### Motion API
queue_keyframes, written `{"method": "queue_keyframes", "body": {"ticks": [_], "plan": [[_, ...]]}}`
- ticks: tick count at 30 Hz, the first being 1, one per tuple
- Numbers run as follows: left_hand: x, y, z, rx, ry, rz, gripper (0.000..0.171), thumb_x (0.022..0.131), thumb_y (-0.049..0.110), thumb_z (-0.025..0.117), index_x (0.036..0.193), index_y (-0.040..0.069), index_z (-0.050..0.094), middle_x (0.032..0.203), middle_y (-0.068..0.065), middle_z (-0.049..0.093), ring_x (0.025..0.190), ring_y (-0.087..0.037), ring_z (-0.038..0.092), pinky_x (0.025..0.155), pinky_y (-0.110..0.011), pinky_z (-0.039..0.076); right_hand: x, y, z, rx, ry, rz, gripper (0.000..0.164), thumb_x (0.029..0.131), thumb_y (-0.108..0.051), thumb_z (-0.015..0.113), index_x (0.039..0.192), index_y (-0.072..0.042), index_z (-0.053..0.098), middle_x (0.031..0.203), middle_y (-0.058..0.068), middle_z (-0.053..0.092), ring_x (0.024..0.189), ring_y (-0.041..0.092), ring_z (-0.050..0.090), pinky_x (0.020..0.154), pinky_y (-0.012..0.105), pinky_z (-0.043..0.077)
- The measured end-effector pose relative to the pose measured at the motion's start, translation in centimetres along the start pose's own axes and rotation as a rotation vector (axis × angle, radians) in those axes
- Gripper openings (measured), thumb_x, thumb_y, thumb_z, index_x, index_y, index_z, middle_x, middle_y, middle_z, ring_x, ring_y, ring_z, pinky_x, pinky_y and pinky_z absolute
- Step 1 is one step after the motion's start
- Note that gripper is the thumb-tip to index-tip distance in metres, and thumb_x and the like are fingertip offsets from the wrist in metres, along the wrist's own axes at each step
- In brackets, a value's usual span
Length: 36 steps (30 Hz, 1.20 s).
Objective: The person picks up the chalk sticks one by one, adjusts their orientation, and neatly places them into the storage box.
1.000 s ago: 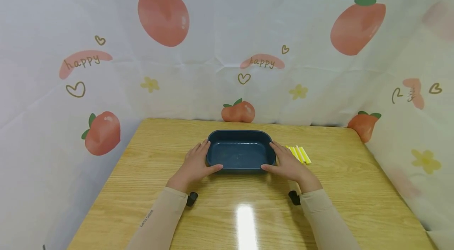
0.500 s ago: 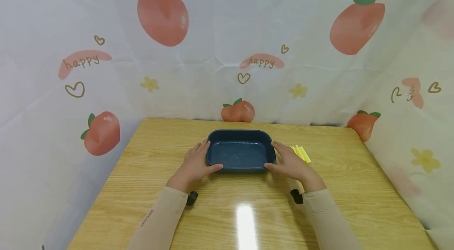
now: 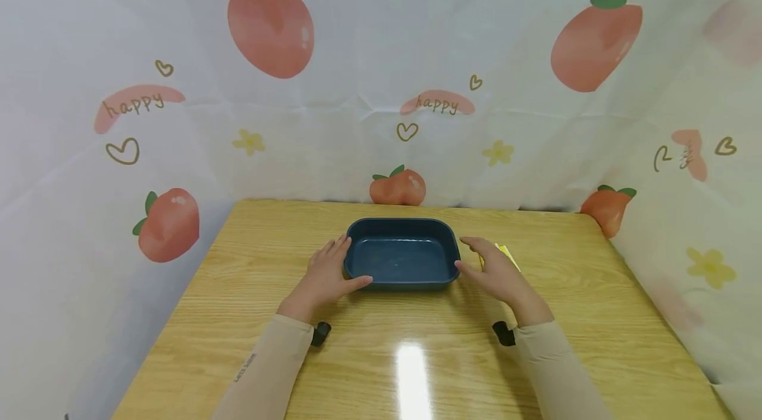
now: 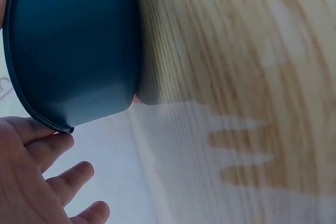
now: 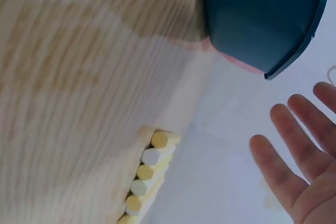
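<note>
A deep dark blue rectangular dish [image 3: 402, 260] with rounded corners stands on the wooden table, nothing inside it. At its left end my left hand [image 3: 320, 281] holds the rim, thumb at the front edge and fingertips at the side. In the left wrist view, fingers [image 4: 55, 148] touch the dish's rim while the outer fingers spread away from it. My right hand [image 3: 497, 278] is beside the right end, fingers loosely extended and holding nothing. The right wrist view has a gap between these fingers [image 5: 275, 166] and the dish [image 5: 262, 19].
A row of yellow and whitish hexagonal sticks [image 5: 144, 172] lies on the table [image 3: 595, 314] right of the dish, partly covered by my right hand in the head view. A white fruit-printed cloth [image 3: 357, 43] hangs behind and along both sides.
My right hand has come off the dish's right end and shifted rightward, covering more of the sticks. The left hand and the dish have stayed in place.
</note>
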<state>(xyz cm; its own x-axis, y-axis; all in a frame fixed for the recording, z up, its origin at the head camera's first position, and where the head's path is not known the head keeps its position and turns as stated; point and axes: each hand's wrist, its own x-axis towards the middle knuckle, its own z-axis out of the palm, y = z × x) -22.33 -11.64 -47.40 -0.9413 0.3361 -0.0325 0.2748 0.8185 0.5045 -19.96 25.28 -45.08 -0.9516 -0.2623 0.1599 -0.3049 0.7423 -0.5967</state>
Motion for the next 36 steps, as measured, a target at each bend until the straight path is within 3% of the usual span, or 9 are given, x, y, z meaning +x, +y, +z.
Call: {"method": "queue_keyframes", "body": {"ticks": [6,16,28,36], "plan": [[-0.1,0.2,-0.1,0.004,-0.009,-0.005,0.108,0.084,0.070,0.065,0.161,0.009,0.019,0.167,-0.008,0.014,0.152,-0.038,0.012,0.119,-0.063,0.009,-0.3,1.0,-0.6,0.006,0.116,0.013,0.048,0.101,-0.023,0.063,0.141,0.001,0.053,0.135,0.022,0.057,0.118,0.040,0.058,0.099,0.056,0.047],[-0.2,0.3,-0.2,0.006,-0.010,-0.008,0.108,0.084,0.069,0.065,0.161,0.009,0.019,0.167,-0.008,0.014,0.152,-0.038,0.012,0.119,-0.062,0.009,-0.4,3.3,-1.7,0.086,0.255,0.086,0.038,0.104,-0.021,0.056,0.137,0.000,0.057,0.128,0.020,0.061,0.111,0.037,0.059,0.093,0.055,0.050],[-0.3,0.5,-0.4,0.009,-0.018,-0.017,0.108,0.085,0.070,0.065,0.161,0.009,0.018,0.167,-0.008,0.014,0.153,-0.036,0.009,0.120,-0.060,0.008,-0.7,5.9,-2.4,0.130,0.305,0.155,0.042,0.106,-0.025,0.052,0.139,0.000,0.055,0.127,0.023,0.060,0.113,0.038,0.056,0.094,0.056,0.048],[-0.3,0.4,-0.3,0.017,-0.023,-0.024,0.108,0.085,0.070,0.064,0.161,0.010,0.018,0.167,-0.008,0.014,0.153,-0.035,0.010,0.119,-0.061,0.009,-0.7,7.0,-3.1,0.128,0.262,0.206,0.047,0.107,-0.031,0.048,0.140,0.002,0.053,0.130,0.026,0.058,0.116,0.041,0.054,0.096,0.057,0.047]]}}
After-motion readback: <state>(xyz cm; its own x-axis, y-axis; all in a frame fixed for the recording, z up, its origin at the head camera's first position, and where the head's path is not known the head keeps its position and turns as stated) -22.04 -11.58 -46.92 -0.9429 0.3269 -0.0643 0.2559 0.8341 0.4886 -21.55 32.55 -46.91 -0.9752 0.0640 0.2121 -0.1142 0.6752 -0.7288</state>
